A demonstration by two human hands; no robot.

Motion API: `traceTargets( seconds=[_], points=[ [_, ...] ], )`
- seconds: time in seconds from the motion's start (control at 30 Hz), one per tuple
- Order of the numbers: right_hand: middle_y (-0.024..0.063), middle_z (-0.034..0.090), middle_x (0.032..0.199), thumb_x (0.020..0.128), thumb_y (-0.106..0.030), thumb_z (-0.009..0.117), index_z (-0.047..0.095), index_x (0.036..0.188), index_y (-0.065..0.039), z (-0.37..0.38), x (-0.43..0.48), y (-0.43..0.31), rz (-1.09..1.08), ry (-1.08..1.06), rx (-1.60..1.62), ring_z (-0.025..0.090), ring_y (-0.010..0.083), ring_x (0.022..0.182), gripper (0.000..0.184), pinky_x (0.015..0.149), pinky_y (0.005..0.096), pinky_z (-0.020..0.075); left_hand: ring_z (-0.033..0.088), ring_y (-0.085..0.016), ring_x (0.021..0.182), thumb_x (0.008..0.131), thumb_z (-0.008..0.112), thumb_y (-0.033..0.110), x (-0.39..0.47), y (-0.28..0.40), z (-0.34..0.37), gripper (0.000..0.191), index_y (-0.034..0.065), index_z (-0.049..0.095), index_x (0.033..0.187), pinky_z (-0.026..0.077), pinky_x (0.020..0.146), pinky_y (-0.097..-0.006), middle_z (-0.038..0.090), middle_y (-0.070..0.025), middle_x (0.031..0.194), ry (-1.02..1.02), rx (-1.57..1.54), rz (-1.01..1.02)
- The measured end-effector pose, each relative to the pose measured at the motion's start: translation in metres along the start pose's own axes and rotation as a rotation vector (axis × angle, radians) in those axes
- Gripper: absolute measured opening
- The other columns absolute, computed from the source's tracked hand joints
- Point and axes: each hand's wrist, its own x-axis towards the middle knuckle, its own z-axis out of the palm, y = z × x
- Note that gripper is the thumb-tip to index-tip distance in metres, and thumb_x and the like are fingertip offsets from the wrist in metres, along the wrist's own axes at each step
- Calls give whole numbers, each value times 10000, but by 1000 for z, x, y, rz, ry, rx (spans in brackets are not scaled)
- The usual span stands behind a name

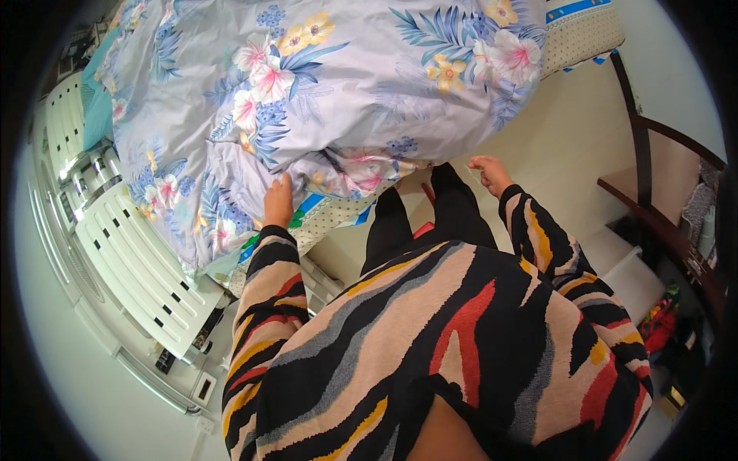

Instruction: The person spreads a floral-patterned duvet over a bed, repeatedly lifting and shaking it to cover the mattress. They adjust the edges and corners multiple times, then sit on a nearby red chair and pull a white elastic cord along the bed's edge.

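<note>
A pale lilac quilt (pixel 357 86) printed with pink hibiscus, yellow flowers and blue leaves is spread over the bed in front of me. My left hand (pixel 279 203) grips the bunched near edge of the quilt, and its fingertips are partly lost in the folds. Off to the right, apart from the quilt, is my right hand (pixel 493 175), thumb and forefinger pinched together. A thin pale strand (pixel 475 177), possibly thread, hangs from these fingers. Under the quilt's near edge shows a dotted mattress cover (pixel 331 214) with a blue border.
White slatted panels (pixel 141 268) stand close along the bed's left side. On the right are a dark wooden-edged piece of furniture (pixel 646 199) and a white bin-like container (pixel 625 271). Pale floor (pixel 582 138) shows between bed and furniture.
</note>
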Motion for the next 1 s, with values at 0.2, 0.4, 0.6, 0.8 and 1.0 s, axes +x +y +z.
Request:
traceTargets(
  seconds=[0.2,0.4,0.6,0.8,1.0],
  points=[
    [32,567,793,779,-197,576,552,926,-65,-22,24,19,3,166,194,287,69,385,199,342,213,211,534,-327,712,721,462,39,-61,-94,-13,120,67,524,820,424,615,-435,540,-146,748,-142,90,9],
    [13,516,801,755,-225,640,535,928,-79,-37,66,2,-83,396,426,304,65,408,250,342,203,206,608,-236,860,855,415,277,-142,-134,-35,259,146,632,912,489,677,-369,622,-78,932,-639,539,-507],
    [-18,492,676,772,-115,569,509,907,-100,-24,99,-43,-274,143,817,362,80,423,148,338,216,244,543,-266,1015,744,555,457,-128,-135,-9,449,118,600,1035,450,817,-394,567,-112,1088,-963,411,-504],
    [-13,510,702,727,-91,605,501,938,-84,51,48,-120,-393,-72,770,401,72,440,235,338,215,274,504,-308,1024,581,738,428,-6,34,-41,744,-19,482,1117,419,859,-382,520,-191,1099,-443,-63,76],
    [-6,514,821,732,-68,624,452,1083,-83,137,-66,-187,-505,-484,627,460,71,544,392,422,210,354,531,-329,959,646,722,187,108,260,-103,656,-48,399,1167,414,806,-352,526,-221,1069,149,-1040,276]
  ],
)
